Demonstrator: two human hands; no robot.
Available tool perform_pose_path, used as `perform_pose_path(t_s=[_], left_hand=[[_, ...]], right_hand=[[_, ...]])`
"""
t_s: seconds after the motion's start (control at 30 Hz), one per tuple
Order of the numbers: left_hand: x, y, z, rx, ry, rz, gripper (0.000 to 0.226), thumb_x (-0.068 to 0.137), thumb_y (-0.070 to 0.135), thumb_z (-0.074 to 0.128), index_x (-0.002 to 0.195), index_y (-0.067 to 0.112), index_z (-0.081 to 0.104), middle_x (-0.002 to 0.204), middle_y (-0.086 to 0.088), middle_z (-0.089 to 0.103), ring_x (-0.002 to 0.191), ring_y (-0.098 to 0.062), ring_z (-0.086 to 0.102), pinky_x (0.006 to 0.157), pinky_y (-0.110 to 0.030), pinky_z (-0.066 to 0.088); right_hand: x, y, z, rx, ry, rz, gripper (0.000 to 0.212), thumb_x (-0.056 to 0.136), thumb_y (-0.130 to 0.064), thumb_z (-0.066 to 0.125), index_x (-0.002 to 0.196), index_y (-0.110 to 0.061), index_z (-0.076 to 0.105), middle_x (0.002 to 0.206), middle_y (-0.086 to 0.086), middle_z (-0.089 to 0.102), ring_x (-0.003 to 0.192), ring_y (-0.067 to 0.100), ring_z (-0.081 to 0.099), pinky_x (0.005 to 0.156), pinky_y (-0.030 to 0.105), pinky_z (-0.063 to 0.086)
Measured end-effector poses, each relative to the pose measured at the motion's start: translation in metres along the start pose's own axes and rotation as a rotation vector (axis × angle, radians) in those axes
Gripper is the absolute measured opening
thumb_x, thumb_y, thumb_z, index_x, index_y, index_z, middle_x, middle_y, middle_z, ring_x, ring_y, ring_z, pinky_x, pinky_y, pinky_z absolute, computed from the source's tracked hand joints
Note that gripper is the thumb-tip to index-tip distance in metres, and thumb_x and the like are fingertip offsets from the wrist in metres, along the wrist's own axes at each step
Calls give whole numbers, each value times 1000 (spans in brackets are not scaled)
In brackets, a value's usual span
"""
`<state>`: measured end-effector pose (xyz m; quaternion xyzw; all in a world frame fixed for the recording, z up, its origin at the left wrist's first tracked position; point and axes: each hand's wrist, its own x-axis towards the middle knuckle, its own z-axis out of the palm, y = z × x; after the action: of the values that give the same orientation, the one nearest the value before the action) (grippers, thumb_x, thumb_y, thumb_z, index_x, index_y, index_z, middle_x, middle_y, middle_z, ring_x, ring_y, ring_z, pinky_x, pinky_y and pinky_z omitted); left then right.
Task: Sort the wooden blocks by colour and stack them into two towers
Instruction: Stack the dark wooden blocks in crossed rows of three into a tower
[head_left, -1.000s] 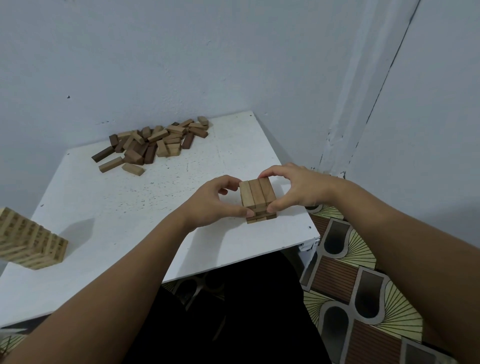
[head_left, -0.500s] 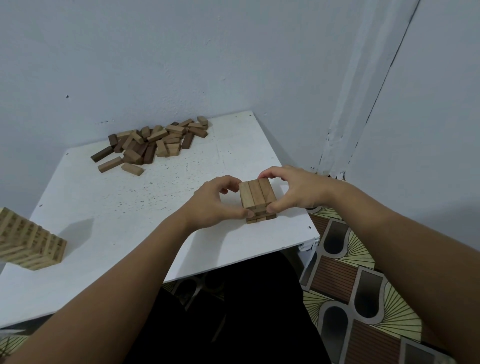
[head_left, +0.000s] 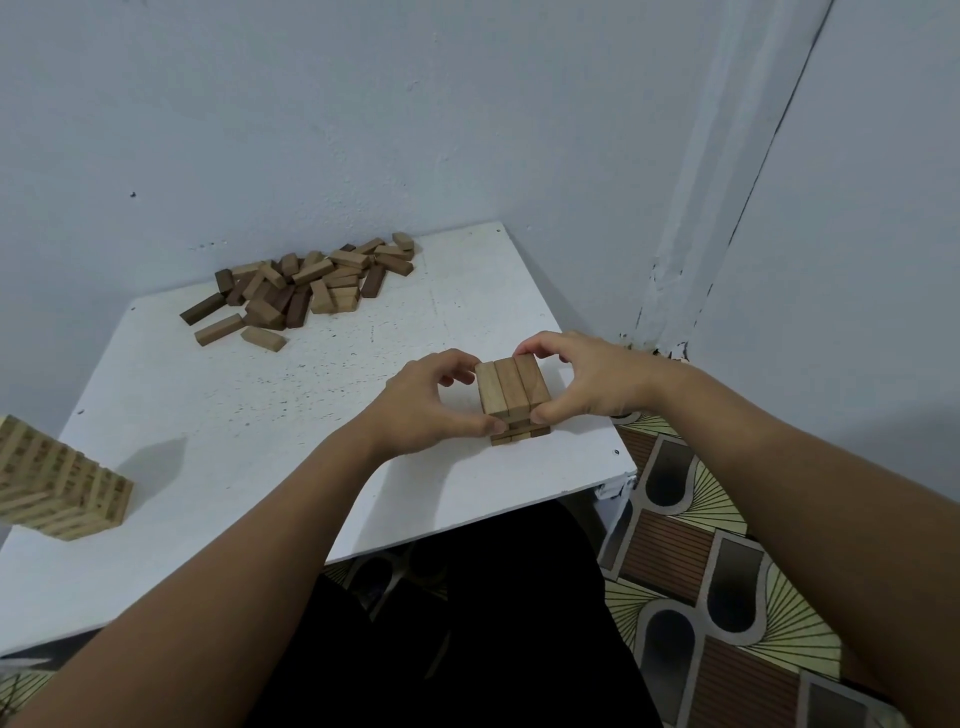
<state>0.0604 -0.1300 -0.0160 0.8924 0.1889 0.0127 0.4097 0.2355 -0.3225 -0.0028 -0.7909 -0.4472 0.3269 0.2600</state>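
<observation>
A short stack of brown wooden blocks (head_left: 511, 389) stands near the front right corner of the white table (head_left: 260, 415), its top layer three blocks side by side. My left hand (head_left: 431, 402) pinches the stack's left side between thumb and curled fingers. From the right, my right hand (head_left: 592, 379) pinches the same stack, thumb at the front corner. A loose pile of light and dark blocks (head_left: 306, 286) lies at the back of the table. A taller tower of pale blocks (head_left: 57, 483) stands at the table's left edge, partly cut off.
The table sits in a corner between two pale walls. A patterned floor mat (head_left: 727, 571) lies to the right of the table. My dark-clothed legs (head_left: 493, 623) are under the front edge.
Almost nothing has moved. Both hands stay on the small stack with only slight finger shifts.
</observation>
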Motion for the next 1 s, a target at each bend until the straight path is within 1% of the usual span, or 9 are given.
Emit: perform_pose_path(t_s=[0.1,0.17,0.27,0.37,0.5,0.63,0.77,0.9,1.0], left_hand=[[-2,4,-3,29,-14,-30,88,54,66,92,132,46,57,125,19,61,124,-8,52,108,-47,44],[-5,7,-8,22,-32,-60,107,59,58,96,149,44,41,131,17,57,127,-10,49,107,-41,42],[-6,5,-23,-22,-89,-105,119,67,46,96,160,39,22,136,13,55,127,-9,49,101,-35,41],[-6,-2,-42,-109,-122,-163,103,81,25,89,161,36,24,135,8,58,127,-12,53,97,-34,47],[-5,-15,-59,-183,63,-183,66,96,11,69,153,29,42,129,3,62,116,-14,62,84,-26,49],[-4,-35,-71,-148,240,-202,42,99,20,66,140,27,57,121,1,65,107,-14,64,77,-27,49],[-2,-53,-90,-73,328,-236,40,98,34,69,136,25,58,117,-1,65,96,-17,64,73,-31,51],[16,-66,-109,68,342,-259,43,100,37,65,140,22,57,124,-1,61,94,-15,63,66,-28,49],[42,-79,-114,234,344,-223,45,102,41,61,143,23,58,138,-7,56,122,-26,54,90,-38,52]], right_hand=[[-1,2,2,-14,9,20,89,64,-52,84,140,-57,39,148,-10,39,140,16,33,114,52,36],[-4,3,3,15,-4,43,104,63,-59,84,151,-55,28,157,-6,33,146,18,30,116,51,35],[-8,1,3,185,9,66,97,74,-70,66,158,-50,22,164,-4,25,151,22,25,115,46,31],[-4,1,0,322,77,87,75,84,-73,40,155,-52,30,167,-14,21,154,18,17,120,48,20],[17,-3,-3,160,197,54,61,94,-62,22,148,-46,44,159,-10,38,149,18,27,122,49,22],[43,-29,-6,38,248,3,46,104,-54,32,131,-30,61,135,-1,59,132,21,45,106,39,38],[82,-63,-3,-200,151,-6,39,104,-52,47,138,-37,58,141,1,53,135,25,43,113,46,38],[128,-86,5,-322,89,7,44,104,-46,51,147,-35,50,147,3,51,136,29,44,112,43,38],[166,-90,8,-419,51,29,51,104,-41,53,153,-36,41,151,8,45,137,32,44,113,46,38]])
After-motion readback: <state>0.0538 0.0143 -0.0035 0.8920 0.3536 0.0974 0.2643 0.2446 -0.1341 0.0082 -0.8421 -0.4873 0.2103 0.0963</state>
